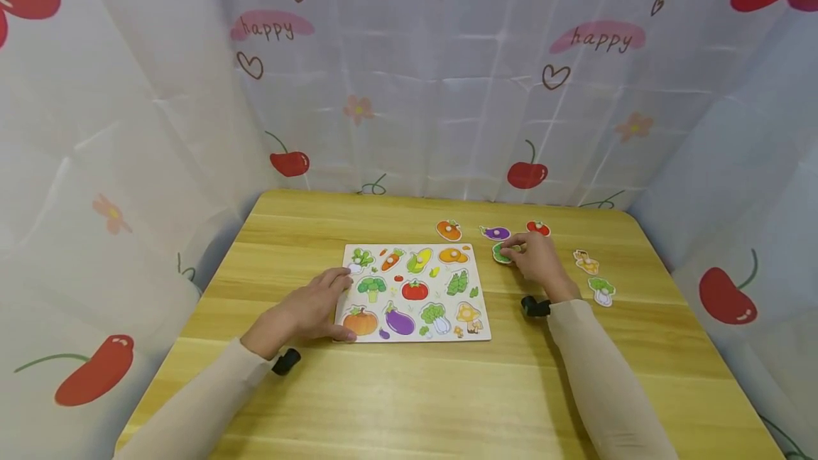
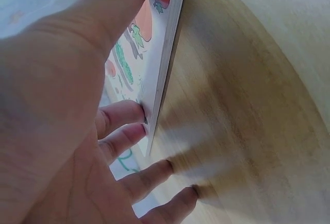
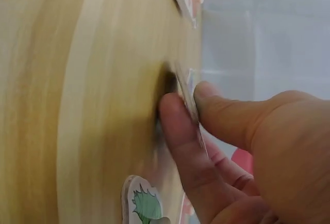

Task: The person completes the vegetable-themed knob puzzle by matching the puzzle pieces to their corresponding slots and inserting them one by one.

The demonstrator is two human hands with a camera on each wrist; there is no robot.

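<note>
A white wooden vegetable puzzle board (image 1: 412,272) lies flat on the table. At its left edge rests my left hand (image 1: 316,304), thumb near the lower corner and fingers spread; in the left wrist view two fingertips touch the board's edge and two reach the tabletop. Right of the board, my right hand (image 1: 537,261) pinches a green vegetable puzzle piece (image 1: 500,253) between thumb and finger. The right wrist view shows that thin piece (image 3: 186,92) edge-on, tilted up; its picture is turned away. Carrot (image 1: 391,260) and corn (image 1: 420,260) pieces sit in the board.
Behind the right hand lie loose pumpkin (image 1: 449,230), eggplant (image 1: 495,233) and tomato (image 1: 538,228) pieces. A mushroom piece (image 1: 586,262) and a bok choy piece (image 1: 601,291) lie to its right. A printed curtain (image 1: 409,91) hangs around the table's back and sides.
</note>
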